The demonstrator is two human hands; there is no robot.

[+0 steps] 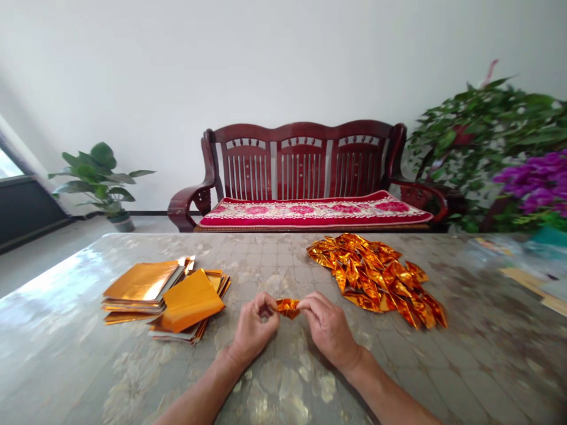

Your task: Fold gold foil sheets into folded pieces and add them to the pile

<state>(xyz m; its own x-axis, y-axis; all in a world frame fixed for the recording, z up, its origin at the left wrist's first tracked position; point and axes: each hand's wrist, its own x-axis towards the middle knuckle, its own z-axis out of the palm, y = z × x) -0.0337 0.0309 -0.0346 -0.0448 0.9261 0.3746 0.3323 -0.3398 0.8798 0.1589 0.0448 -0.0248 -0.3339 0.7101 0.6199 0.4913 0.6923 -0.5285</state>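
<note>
Between my two hands is a small folded piece of shiny gold foil paper (pixel 287 307), held just above the table. My left hand (pixel 257 323) pinches its left end between thumb and fingers. The right end is pinched by my right hand (pixel 328 326). To the left lie two untidy stacks of flat gold foil paper sheets, one farther back (pixel 142 280) and one nearer (pixel 189 302) that overlaps it. On the right a heap of folded gold foil pieces (pixel 372 274) spreads over the table, each with pointed ends.
A patterned, glossy cover lies over the table (pixel 274 378). Clear plastic and cardboard pieces (pixel 529 286) sit at its right edge, near purple flowers (pixel 538 183). Behind the table stands a dark red wooden bench (pixel 301 165) with a red floral cushion. A potted plant (pixel 100 183) stands left.
</note>
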